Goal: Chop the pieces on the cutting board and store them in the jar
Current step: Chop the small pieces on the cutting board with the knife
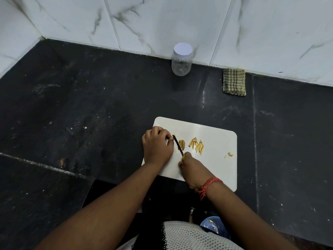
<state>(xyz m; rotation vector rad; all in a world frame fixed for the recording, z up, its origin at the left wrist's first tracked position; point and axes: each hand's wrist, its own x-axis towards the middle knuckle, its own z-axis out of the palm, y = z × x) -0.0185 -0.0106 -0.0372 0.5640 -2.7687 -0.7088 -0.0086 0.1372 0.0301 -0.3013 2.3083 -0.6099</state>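
Low in the frame, your right hand (187, 166) grips a dark-bladed knife (178, 144) over the white rectangular cutting board (216, 141). Your left hand (156, 145), fingers curled, seemingly pins something hidden beside pale yellow chopped pieces (197, 146). Upper centre, the lidded clear plastic jar (182, 59) stands against the wall.

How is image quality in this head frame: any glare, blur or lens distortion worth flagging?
Head view: wide-angle bend curves the wall tile joints; faint glare streaks on the black stone counter; soft throughout, so the pale chopped pieces on the white cutting board lack detail; the clear plastic jar casts a soft shadow.
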